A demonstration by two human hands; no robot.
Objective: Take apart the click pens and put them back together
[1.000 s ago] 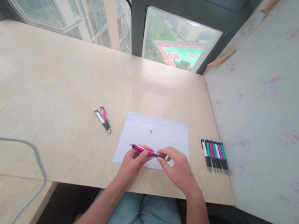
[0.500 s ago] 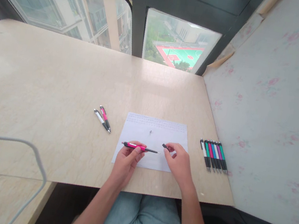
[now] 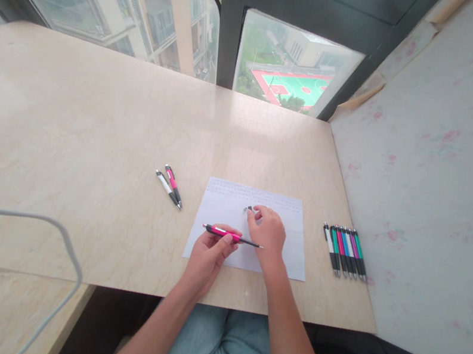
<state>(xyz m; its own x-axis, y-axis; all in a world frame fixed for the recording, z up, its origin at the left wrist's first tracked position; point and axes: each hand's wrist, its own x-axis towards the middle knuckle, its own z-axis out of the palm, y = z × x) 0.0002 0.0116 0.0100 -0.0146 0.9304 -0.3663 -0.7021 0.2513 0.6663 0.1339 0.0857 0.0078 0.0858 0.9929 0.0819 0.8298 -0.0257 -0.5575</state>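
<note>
My left hand [image 3: 211, 251] is closed around a pink pen [image 3: 222, 232], held roughly level over the paper. The pen's slim dark front end, with a thin tip, points right and passes in front of my right wrist. My right hand [image 3: 267, 233] pinches a small black pen grip [image 3: 250, 208] between thumb and fingertips. Just left of it, a tiny silver piece [image 3: 245, 210] shows on the sheet of paper [image 3: 245, 260]; whether the two touch I cannot tell. Lines of handwriting run along the top of the sheet.
Left of the paper lie a white pen [image 3: 167, 189] and another pink pen [image 3: 173, 183], side by side. A row of several coloured pens [image 3: 344, 252] lies at the right, near the papered wall [image 3: 440, 205]. A grey cable [image 3: 70, 246] loops over the desk's left front.
My right hand has moved left and away from me with the black grip, up to the small silver piece. The left hand still holds the pink pen. The view has shifted slightly.
</note>
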